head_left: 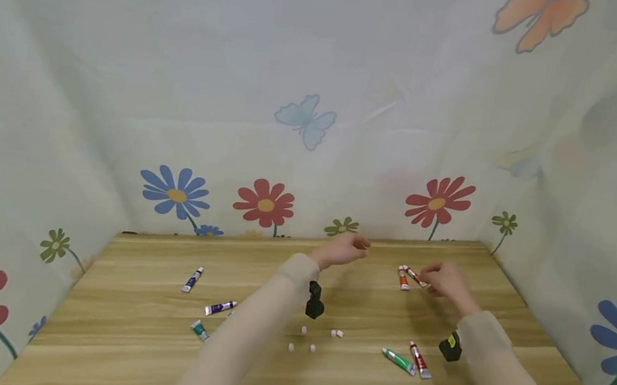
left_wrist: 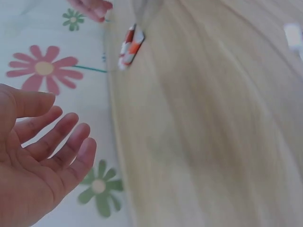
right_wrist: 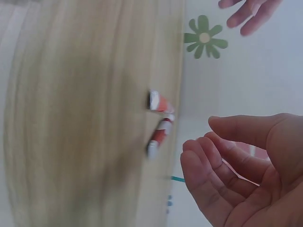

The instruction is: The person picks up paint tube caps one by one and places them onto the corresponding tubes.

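Right hand (head_left: 447, 283): empty, fingers loosely curved, thumb standing a little apart from the fingertips, narrow gap between. Just left of its fingertips lay a red paint tube (head_left: 414, 277). An orange paint tube (head_left: 403, 278) lay on that tube's far side from the hand. The two formed a V, white caps together at the point, flat tails spread; the right wrist view showed clear space between them and the fingers.

Left hand (head_left: 341, 251): empty, relaxed, fingers bent and slightly separated, palm visible in its wrist view. It hung near the table's far edge, well to the left of the pair.

Tubes were slim, round at the cap, pressed flat and pale at the tail. Nearer the body than the right hand: a green paint tube (head_left: 398, 361) and a dark red paint tube (head_left: 420, 360), side by side at an angle. Left of the left hand and nearer the body: a blue paint tube (head_left: 192, 279), a purple paint tube (head_left: 220, 308) and a teal paint tube (head_left: 200, 329). Below the left hand, small white blocks (head_left: 312, 348); material too small to tell.

Tabletop (head_left: 103, 321) beneath both hands: streaked wood grain. Beyond them, a creased flower-print backdrop (head_left: 217, 39).
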A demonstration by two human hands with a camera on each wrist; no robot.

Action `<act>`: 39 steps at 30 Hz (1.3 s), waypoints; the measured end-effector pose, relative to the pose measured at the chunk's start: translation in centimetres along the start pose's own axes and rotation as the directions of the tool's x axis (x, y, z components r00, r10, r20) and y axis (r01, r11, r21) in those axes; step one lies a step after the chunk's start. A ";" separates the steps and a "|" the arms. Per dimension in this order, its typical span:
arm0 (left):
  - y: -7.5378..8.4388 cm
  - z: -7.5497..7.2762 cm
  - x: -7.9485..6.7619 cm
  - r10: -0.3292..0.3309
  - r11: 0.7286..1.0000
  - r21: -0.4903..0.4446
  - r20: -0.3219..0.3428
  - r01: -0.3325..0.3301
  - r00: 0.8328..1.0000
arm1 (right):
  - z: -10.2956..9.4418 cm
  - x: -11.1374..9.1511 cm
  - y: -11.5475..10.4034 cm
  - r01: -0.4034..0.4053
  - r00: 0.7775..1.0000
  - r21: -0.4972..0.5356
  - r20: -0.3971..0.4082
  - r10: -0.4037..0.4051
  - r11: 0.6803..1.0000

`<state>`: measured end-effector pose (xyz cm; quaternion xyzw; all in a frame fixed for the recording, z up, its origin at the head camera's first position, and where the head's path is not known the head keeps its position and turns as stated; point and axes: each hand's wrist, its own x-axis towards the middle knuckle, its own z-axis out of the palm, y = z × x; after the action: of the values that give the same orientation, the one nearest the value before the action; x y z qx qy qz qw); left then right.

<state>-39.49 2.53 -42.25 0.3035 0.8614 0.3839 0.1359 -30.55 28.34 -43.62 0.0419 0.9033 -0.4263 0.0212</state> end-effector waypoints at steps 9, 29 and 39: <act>1.2 -5.2 -3.6 0.028 0.996 0.080 -0.005 -0.028 1.000 | -1.6 -1.3 -2.6 0.112 0.994 -0.145 0.016 -0.111 0.983; 0.9 -7.8 -11.4 0.081 0.966 0.241 0.049 -0.090 0.996 | -0.9 -4.9 -5.2 0.309 0.950 -0.252 0.122 -0.286 0.917; -0.3 -6.0 -14.0 0.086 0.962 0.253 0.068 -0.100 0.994 | 0.4 -6.4 -5.4 0.408 0.909 -0.254 0.203 -0.365 0.877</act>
<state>-31.46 -9.88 -38.45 0.3693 0.8843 0.2669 0.1017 -24.68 24.27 -39.22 -0.1753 0.9418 -0.2866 0.0090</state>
